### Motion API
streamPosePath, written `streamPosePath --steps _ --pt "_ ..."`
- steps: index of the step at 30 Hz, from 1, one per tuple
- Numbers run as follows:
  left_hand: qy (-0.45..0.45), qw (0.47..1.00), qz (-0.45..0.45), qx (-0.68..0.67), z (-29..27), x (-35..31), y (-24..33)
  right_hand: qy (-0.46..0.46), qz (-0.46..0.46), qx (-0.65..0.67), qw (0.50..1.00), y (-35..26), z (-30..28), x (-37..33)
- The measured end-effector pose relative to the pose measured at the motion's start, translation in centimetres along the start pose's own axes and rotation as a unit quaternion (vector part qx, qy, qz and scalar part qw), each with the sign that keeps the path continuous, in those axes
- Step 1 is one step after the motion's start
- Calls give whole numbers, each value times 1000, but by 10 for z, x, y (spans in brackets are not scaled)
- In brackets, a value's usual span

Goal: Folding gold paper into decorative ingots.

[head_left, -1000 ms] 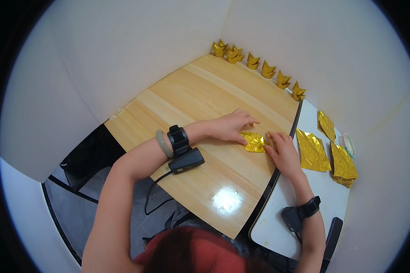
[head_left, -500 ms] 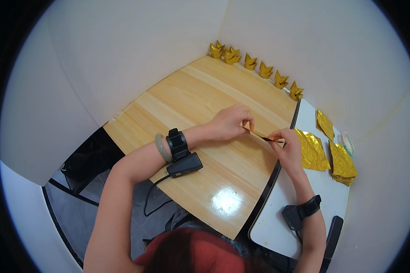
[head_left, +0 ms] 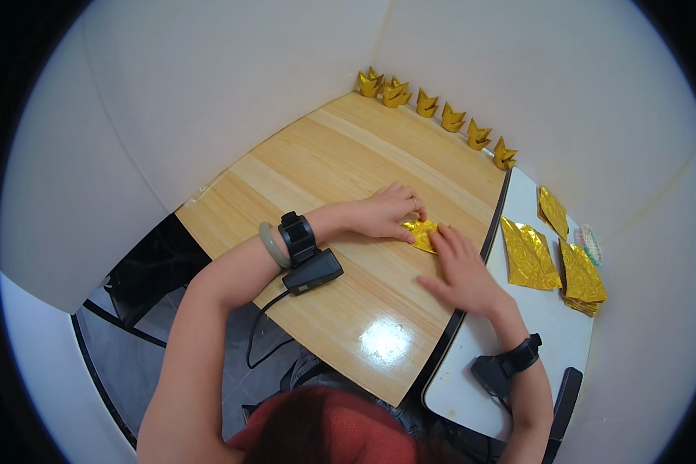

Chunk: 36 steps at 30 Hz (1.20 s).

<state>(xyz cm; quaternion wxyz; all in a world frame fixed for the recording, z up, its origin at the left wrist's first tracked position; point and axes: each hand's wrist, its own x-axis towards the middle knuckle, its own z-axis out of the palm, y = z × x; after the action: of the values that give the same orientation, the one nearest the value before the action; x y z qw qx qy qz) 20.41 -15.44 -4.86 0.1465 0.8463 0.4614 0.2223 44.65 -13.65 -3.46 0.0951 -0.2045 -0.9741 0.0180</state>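
A small folded piece of gold foil paper (head_left: 422,235) lies flat on the wooden tabletop between my two hands. My left hand (head_left: 385,213) rests over its left end, thumb and fingers apart and touching the foil. My right hand (head_left: 465,271) lies on its right end, fingers stretched out flat and the thumb spread away from them. Parts of the paper are hidden under the fingertips.
Several folded gold foil crowns (head_left: 452,117) stand in a row along the far right wall. On the white side table (head_left: 472,379), a gold foil sheet (head_left: 530,255) lies near stacks of gold foil (head_left: 582,274) and a coiled pale band (head_left: 591,244).
The foil paper, held edge-on between both hands' fingers before, now lies flat on the tabletop. My right hand has opened and spread; my left fingers have come down onto the paper.
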Motion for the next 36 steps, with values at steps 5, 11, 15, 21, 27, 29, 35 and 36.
streamPosePath --steps 5,11,15,21,27,29,35,36 --pt "-36 991 12 126 10 -2 -9 -93 20 4 995 -2 -3 -2" --pt "-92 988 -36 115 2 -8 -4 -136 106 -22 985 12 -16 -8" --pt "-98 985 -41 133 1 -6 -1 -121 154 -70 978 21 -11 -11" --pt "-99 986 -48 121 1 -5 5 89 117 -175 974 7 -9 -2" --pt "62 993 61 77 1 -2 2 -13 41 45 998 8 -8 5" --pt "54 990 122 37 -3 1 4 10 30 44 999 15 -4 2" --pt "17 997 73 15 -2 -1 9 78 -3 85 993 24 0 0" --pt "17 997 74 16 -2 -1 9 87 -9 60 994 24 -2 0"
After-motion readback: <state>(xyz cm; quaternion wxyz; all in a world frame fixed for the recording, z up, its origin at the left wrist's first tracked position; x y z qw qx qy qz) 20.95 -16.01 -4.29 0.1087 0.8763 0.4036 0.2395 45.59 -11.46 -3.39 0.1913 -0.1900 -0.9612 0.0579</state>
